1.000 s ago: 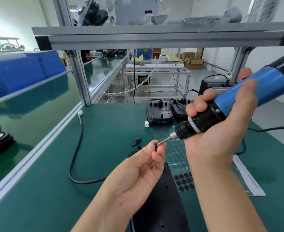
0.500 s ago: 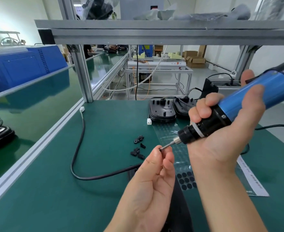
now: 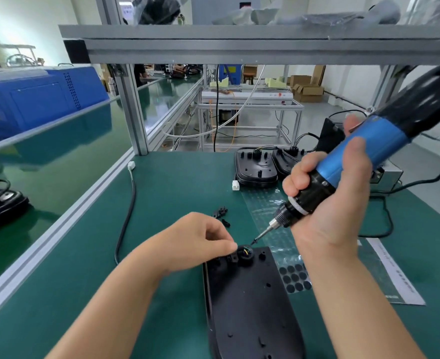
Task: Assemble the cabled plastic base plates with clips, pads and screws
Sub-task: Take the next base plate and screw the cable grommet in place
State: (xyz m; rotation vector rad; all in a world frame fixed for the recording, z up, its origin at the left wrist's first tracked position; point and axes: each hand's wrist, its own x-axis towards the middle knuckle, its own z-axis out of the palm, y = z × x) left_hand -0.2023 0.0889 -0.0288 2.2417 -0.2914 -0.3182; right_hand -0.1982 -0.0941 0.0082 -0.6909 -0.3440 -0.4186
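Note:
A black plastic base plate lies on the green table in front of me, its black cable running off to the left. My left hand rests at the plate's far end, its fingers curled and its fingertips pinched at the round cable boss. What they pinch is too small to tell. My right hand grips a blue and black electric screwdriver. Its bit tip points down, just above the boss.
Loose black clips lie beyond my left hand. A clear sheet with black round pads lies right of the plate. Two more base plates and a white connector sit at the back. An aluminium frame post stands far left.
My left hand has moved down from the bit tip to the base plate's far end. The screwdriver has tilted and lowered, its bit now pointing at the cable boss.

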